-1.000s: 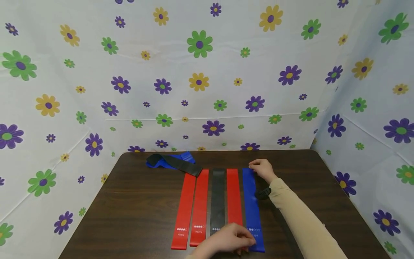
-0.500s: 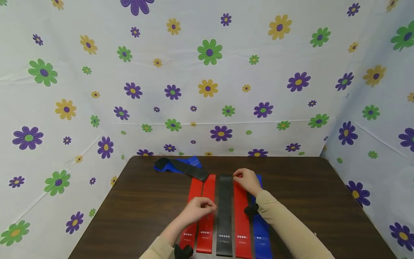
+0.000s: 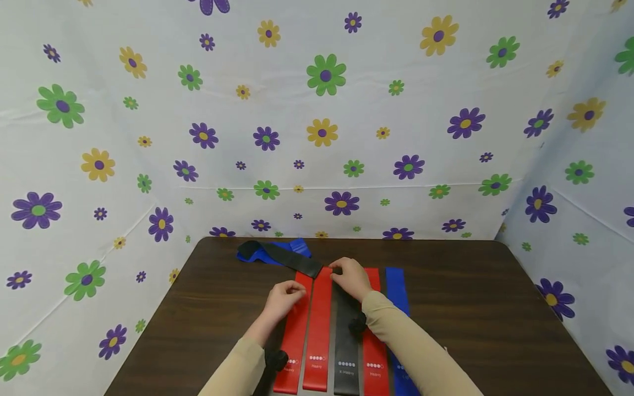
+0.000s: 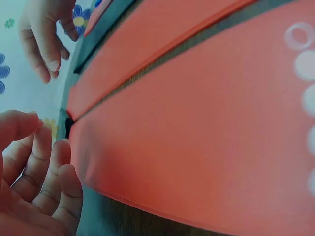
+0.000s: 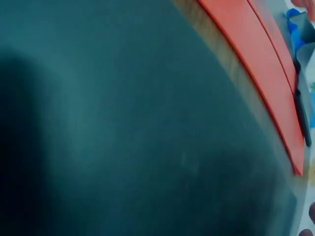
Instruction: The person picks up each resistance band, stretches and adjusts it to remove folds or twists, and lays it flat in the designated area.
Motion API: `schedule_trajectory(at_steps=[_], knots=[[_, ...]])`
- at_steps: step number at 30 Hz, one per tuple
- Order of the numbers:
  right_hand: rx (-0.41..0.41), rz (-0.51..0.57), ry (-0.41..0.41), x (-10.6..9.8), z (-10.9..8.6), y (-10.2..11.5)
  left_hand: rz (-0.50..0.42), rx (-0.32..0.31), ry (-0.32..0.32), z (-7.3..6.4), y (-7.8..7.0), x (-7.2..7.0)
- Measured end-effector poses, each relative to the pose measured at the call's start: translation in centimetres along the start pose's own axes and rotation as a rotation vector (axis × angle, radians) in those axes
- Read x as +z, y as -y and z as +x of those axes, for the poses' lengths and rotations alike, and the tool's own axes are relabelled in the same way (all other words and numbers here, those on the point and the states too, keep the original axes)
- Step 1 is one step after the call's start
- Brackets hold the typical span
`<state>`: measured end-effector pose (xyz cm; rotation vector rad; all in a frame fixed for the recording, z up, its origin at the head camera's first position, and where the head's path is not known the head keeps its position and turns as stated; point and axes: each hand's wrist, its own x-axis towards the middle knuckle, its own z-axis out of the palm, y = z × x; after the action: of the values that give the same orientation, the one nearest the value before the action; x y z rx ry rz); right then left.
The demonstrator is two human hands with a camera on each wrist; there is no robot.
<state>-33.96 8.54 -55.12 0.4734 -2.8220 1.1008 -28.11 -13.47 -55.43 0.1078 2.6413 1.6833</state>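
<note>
Flat resistance bands lie side by side: a left red band (image 3: 295, 335), a second red band (image 3: 318, 330), a black band (image 3: 345, 352), a third red band (image 3: 375, 352) and a blue band (image 3: 396, 286). Over the left red band, my left hand (image 3: 283, 298) hovers with loosely bent fingers and nothing in them, as the left wrist view confirms. My right hand (image 3: 351, 279) is above the far end of the black band, fingertips near the second red band's top. In the left wrist view, that right hand (image 4: 47, 34) has relaxed fingers and holds nothing.
Toward the back left, another black band (image 3: 292, 258) lies crumpled across another blue band (image 3: 300, 247). Its end overlaps the far ends of the left red bands. Behind the dark wood table (image 3: 460, 308) hangs a flowered white cloth (image 3: 277, 104).
My left hand has left the blue band's near end and moved left and away from me. The right hand has travelled left along the far ends, from the blue band to the black one.
</note>
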Motion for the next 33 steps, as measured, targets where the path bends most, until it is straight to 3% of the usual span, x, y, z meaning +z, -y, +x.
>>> schedule_trajectory(at_steps=[6, 14, 26, 29, 33], knots=[[-0.092, -0.049, 0.015, 1.5, 1.0, 1.2, 0.050, 0.002, -0.057, 1.7, 0.5, 0.0], [-0.183, -0.170, 0.049, 3.6, 1.8, 2.1, 0.120, 0.043, -0.053, 2.6, 1.1, 0.1], [-0.174, -0.248, 0.000, 4.0, 2.5, 1.8, 0.099, 0.044, -0.057, 2.7, 1.1, 0.4], [-0.152, -0.210, -0.014, 4.1, 2.6, 1.8, 0.089, 0.047, -0.055, 2.8, 1.1, 0.3], [-0.111, -0.059, -0.016, 3.9, 3.0, 2.6, 0.084, 0.025, -0.069, 3.0, 1.0, -0.1]])
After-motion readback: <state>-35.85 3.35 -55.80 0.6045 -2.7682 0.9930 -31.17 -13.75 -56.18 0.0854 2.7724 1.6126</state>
